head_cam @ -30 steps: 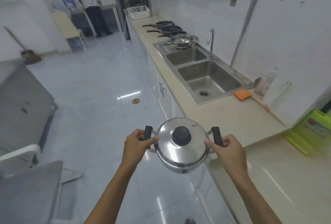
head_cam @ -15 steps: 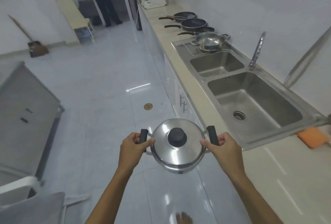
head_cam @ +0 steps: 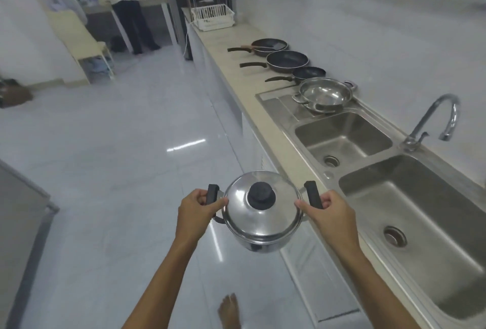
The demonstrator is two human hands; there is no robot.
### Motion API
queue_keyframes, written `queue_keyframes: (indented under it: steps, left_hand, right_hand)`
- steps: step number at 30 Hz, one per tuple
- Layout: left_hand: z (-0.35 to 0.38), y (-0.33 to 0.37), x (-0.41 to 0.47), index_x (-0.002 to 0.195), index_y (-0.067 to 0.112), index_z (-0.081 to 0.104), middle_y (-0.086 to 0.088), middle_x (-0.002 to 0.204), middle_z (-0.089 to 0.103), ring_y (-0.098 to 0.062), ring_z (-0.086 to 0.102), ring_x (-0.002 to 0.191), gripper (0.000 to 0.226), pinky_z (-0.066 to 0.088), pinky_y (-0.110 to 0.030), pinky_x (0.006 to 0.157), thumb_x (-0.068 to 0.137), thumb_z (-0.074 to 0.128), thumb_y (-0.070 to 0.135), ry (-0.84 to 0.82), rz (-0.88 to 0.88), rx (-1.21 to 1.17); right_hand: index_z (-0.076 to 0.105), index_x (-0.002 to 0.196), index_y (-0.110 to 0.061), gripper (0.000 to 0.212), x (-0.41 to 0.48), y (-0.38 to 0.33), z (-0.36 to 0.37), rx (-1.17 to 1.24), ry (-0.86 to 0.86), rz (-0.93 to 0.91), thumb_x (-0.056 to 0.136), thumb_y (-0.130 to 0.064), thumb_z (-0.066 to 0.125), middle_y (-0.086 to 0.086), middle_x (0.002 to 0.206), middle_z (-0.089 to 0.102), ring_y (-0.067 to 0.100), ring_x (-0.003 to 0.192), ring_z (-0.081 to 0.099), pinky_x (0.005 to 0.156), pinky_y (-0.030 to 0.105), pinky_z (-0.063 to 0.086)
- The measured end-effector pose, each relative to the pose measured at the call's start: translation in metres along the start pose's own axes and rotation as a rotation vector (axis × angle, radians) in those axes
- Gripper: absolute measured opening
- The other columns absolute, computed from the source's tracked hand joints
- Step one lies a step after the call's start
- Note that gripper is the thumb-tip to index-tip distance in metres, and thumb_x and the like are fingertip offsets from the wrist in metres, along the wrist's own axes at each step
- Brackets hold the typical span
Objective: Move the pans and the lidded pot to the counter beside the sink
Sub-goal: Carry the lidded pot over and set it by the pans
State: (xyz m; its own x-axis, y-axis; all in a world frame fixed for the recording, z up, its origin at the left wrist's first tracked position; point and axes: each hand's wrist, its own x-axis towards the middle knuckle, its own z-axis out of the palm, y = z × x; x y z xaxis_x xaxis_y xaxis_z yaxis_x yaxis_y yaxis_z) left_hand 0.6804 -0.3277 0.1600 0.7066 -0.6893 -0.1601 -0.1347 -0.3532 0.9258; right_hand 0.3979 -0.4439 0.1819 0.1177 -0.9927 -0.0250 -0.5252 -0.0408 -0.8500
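I carry a steel lidded pot (head_cam: pixel 263 213) with a black knob in front of me, over the floor beside the counter edge. My left hand (head_cam: pixel 196 210) grips its left black handle and my right hand (head_cam: pixel 332 214) grips the right one. Farther along the beige counter (head_cam: pixel 236 47) lie three dark frying pans: the far one (head_cam: pixel 268 45), the big middle one (head_cam: pixel 286 60) and a small one (head_cam: pixel 307 73). A lidless steel pot (head_cam: pixel 326 94) stands on the sink's drainboard.
A double steel sink (head_cam: pixel 410 213) with a tap (head_cam: pixel 434 118) runs along the right. White wire baskets (head_cam: pixel 211 15) stand at the counter's far end. A person (head_cam: pixel 126 5) stands at a far table. A grey cabinet (head_cam: pixel 21 223) stands at the left. My bare foot (head_cam: pixel 228 310) is on the tiled floor.
I have walked forward along the counter with the pot held in both hands; the sink and pans are nearer and the orange sponge has left the view.
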Motion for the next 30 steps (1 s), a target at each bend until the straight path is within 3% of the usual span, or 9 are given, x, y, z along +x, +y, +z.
queue_keyframes:
  steps: [3,7,11,15,19,21,22,25,30]
  left_hand:
    - [-0.009,0.019,0.086,0.082,0.026,0.070,0.013,0.070,0.072,-0.001,0.068,0.060,0.041,0.051,-0.025,0.058,0.056,0.089,0.051,-0.043,0.019,0.019]
    - [-0.014,0.052,0.192,0.083,0.023,0.070,0.006,0.066,0.067,-0.001,0.065,0.056,0.037,0.049,-0.015,0.050,0.062,0.091,0.044,-0.110,0.065,0.058]
    - [-0.009,0.078,0.286,0.085,0.020,0.070,-0.001,0.073,0.068,-0.014,0.065,0.066,0.033,0.057,-0.031,0.062,0.068,0.091,0.038,-0.156,0.091,0.099]
    - [0.009,0.095,0.379,0.086,0.015,0.069,-0.002,0.073,0.064,-0.015,0.062,0.066,0.035,0.053,-0.029,0.061,0.069,0.091,0.037,-0.200,0.099,0.140]
    - [0.035,0.111,0.489,0.087,0.014,0.070,-0.006,0.076,0.068,-0.020,0.066,0.069,0.036,0.055,-0.030,0.064,0.071,0.090,0.039,-0.223,0.105,0.174]
    - [0.047,0.122,0.541,0.089,0.014,0.069,-0.003,0.076,0.069,-0.017,0.067,0.067,0.038,0.058,-0.033,0.066,0.071,0.090,0.040,-0.235,0.089,0.200]
    - [0.052,0.129,0.569,0.090,0.014,0.069,-0.002,0.077,0.071,-0.016,0.069,0.066,0.040,0.059,-0.035,0.067,0.071,0.089,0.042,-0.239,0.081,0.223]
    - [0.069,0.152,0.650,0.096,0.013,0.069,-0.003,0.081,0.074,-0.014,0.072,0.066,0.043,0.062,-0.039,0.071,0.072,0.089,0.043,-0.265,0.093,0.265]
    - [0.105,0.184,0.770,0.099,0.014,0.068,-0.003,0.086,0.074,-0.016,0.072,0.072,0.045,0.056,-0.030,0.066,0.073,0.088,0.045,-0.320,0.126,0.291]
  right_hand:
    - [0.058,0.076,-0.018,0.045,0.055,-0.031,0.044,-0.007,0.044,0.026,0.070,-0.051,0.088,-0.005,0.068,0.062,0.007,0.059,0.057,0.051,0.028,0.040]
    - [0.058,0.077,-0.020,0.043,0.122,-0.070,0.091,-0.006,0.087,0.063,0.070,-0.049,0.089,-0.007,0.067,0.063,-0.003,0.053,0.059,0.048,0.024,0.038]
    - [0.060,0.079,-0.021,0.043,0.190,-0.097,0.132,0.002,0.126,0.090,0.069,-0.052,0.088,-0.006,0.070,0.065,0.001,0.057,0.060,0.049,0.026,0.039]
    - [0.061,0.082,-0.019,0.043,0.268,-0.109,0.172,0.016,0.138,0.109,0.070,-0.051,0.088,-0.003,0.075,0.067,0.012,0.066,0.063,0.052,0.029,0.045]
    - [0.061,0.082,-0.017,0.040,0.366,-0.124,0.220,0.075,0.133,0.136,0.072,-0.044,0.090,-0.005,0.073,0.067,0.000,0.055,0.061,0.043,0.011,0.042]
    - [0.063,0.083,-0.017,0.040,0.414,-0.137,0.239,0.086,0.110,0.164,0.072,-0.044,0.090,-0.007,0.072,0.068,-0.008,0.060,0.063,0.045,0.014,0.040]
    - [0.063,0.083,-0.017,0.041,0.440,-0.143,0.249,0.084,0.115,0.176,0.071,-0.044,0.090,-0.008,0.071,0.069,-0.006,0.062,0.065,0.049,0.021,0.042]
    - [0.062,0.083,-0.018,0.045,0.509,-0.162,0.273,0.080,0.139,0.214,0.066,-0.047,0.092,-0.006,0.074,0.069,0.012,0.069,0.067,0.059,0.033,0.049]
    - [0.057,0.084,-0.025,0.048,0.603,-0.187,0.305,0.033,0.145,0.236,0.063,-0.052,0.091,-0.009,0.077,0.066,0.007,0.067,0.062,0.052,0.026,0.039]
